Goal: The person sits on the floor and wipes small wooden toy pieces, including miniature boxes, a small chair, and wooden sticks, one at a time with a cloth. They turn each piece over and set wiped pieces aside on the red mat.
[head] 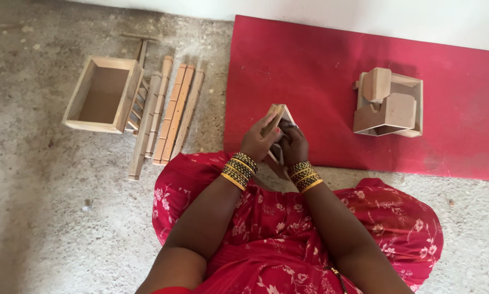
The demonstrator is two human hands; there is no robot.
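- I am looking down at both hands gripping one small wooden frame piece [280, 117], which is lifted above my lap at the near edge of the red mat [364, 71].
- My left hand [260, 141] is clasping the frame's left side, its fingers [269, 125] wrapping up along the pale outer face towards the top corner.
- My right hand [294, 146] is clamping the right and lower part, its fingers curling in over the dark inner opening.
- The piece is standing tilted, its long axis running from near to far, with the pointed top corner leaning away from me towards the mat.
- It is sitting between the two hands, touching both; neither is clearly nearer, though the left is covering more of its length.
- The bottom of the piece is hidden behind the right hand, so I cannot tell how it ends there.
- Far right on the mat, well apart from the hands, a stack of wooden blocks [389, 103] is resting.
- Far left on the bare floor [48, 207], an open wooden box [100, 95] is lying beside a row of long wooden slats [171, 114], which are running near to far.
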